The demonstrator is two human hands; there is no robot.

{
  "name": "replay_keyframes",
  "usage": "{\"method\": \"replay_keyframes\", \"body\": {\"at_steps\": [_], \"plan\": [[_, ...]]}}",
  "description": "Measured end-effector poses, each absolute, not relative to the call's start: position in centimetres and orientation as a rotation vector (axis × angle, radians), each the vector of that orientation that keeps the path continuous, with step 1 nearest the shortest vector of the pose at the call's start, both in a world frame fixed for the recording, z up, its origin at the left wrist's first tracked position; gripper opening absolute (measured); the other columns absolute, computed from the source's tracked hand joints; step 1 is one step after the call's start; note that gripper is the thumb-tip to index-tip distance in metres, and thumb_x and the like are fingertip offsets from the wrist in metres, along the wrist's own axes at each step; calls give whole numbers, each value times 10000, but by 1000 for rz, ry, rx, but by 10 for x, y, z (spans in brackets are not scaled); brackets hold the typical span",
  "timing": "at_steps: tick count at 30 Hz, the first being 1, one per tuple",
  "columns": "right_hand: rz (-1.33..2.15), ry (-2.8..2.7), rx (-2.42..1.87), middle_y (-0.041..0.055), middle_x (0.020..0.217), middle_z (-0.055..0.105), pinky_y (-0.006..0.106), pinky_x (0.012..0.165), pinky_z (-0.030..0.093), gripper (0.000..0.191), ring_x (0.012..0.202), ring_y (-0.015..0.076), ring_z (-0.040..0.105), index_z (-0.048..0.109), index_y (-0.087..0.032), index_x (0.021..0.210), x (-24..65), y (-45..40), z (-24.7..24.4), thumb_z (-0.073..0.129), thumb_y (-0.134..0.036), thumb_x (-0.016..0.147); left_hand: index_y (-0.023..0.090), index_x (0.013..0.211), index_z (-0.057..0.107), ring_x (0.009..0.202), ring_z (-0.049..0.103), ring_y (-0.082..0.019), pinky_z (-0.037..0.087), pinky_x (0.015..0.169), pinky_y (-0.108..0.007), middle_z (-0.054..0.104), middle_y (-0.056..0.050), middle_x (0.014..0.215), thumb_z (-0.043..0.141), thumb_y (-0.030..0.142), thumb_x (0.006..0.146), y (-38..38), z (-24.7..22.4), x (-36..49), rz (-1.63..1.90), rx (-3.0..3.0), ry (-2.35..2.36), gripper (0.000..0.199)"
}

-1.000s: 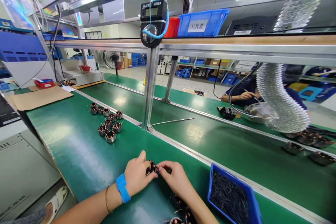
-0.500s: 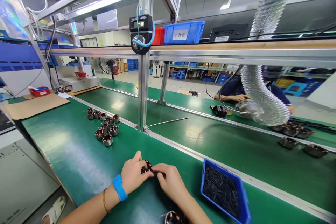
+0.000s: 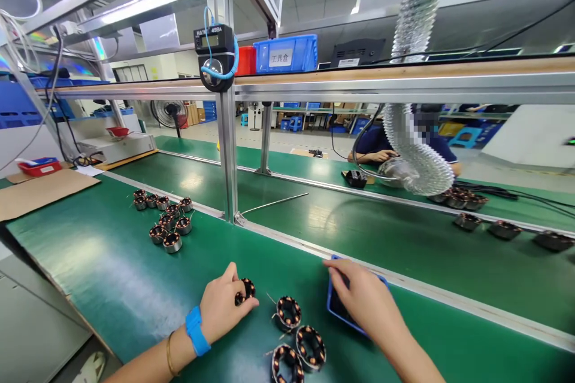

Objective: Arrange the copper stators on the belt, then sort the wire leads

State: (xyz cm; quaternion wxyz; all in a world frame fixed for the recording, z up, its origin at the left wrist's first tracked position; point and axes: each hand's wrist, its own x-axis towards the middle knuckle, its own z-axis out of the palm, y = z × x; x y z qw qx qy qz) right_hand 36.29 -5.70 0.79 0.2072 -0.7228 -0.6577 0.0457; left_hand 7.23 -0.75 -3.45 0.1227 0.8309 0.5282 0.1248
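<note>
My left hand (image 3: 224, 299), with a blue wristband and a gold-coloured bangle on its arm, is closed around a small motor stator (image 3: 248, 288) with copper windings. Over the blue bin (image 3: 331, 305) on the right hovers my right hand (image 3: 366, 293), its index finger and thumb stretched out and apart. The hand and forearm cover most of the bin and its dark contents. Between my hands and nearer to me lie three more stators: one (image 3: 288, 312) at the back, another (image 3: 311, 347) at the right, and one (image 3: 287, 365) partly cut off by the lower edge.
Several finished-looking stators (image 3: 172, 243) stand grouped on the green bench at the left. A metal post (image 3: 229, 155) rises behind my hands, and a thin rod (image 3: 275, 203) lies beyond it. Across the bench, a person (image 3: 372, 146) works behind a silver flexible duct (image 3: 420, 161).
My right hand has left the stator and moved right, over the blue bin. My left hand still holds its stator. The view has shifted, bringing the three nearer stators into sight.
</note>
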Motion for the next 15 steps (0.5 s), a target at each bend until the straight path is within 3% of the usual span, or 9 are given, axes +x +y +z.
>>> {"method": "replay_keyframes", "body": {"at_steps": [3,6,8,10,12,15], "plan": [[7,-1866,-2247,183,1009,780,480,819,535,272,964,383,724,782,-137,1026,395,-72,7,544,-211,917,209,698,658,717,621,-158,439,630,-282,563,-17,940,695,374,864,-23,-35,86,357,2462,1548,237],[-36,-1980,-2343,161,875,789,446,783,512,130,914,382,730,802,-175,854,402,-76,0,676,-146,832,214,709,668,743,638,-167,468,658,-282,582,-21,954,691,382,858,-36,-27,95,350,2441,1488,225],[-23,-2030,-2363,142,864,793,411,754,501,140,883,356,742,788,-187,792,401,-73,-3,678,-109,828,249,857,712,786,661,-167,503,712,-272,619,-9,997,684,397,860,-36,-17,88,367,2399,1322,151],[-4,-2045,-2376,136,856,796,389,728,491,174,859,340,752,775,-185,786,400,-70,-5,642,-101,861,283,1098,684,866,678,-174,529,783,-273,646,-9,1094,619,416,902,-25,-6,68,463,2382,1244,246],[3,-2031,-2396,138,837,794,382,702,482,197,845,344,755,768,-178,811,401,-68,-4,603,-127,904,264,1245,605,980,670,-200,533,856,-300,637,-42,1201,506,421,959,-2,2,36,605,2430,1454,341],[-9,-1994,-2417,154,846,787,378,673,477,225,837,352,755,754,-151,874,406,-68,-4,544,-162,952,179,1173,620,1109,612,-310,494,950,-430,638,-132,1195,476,359,934,42,2,-17,613,2450,2069,332]]}}
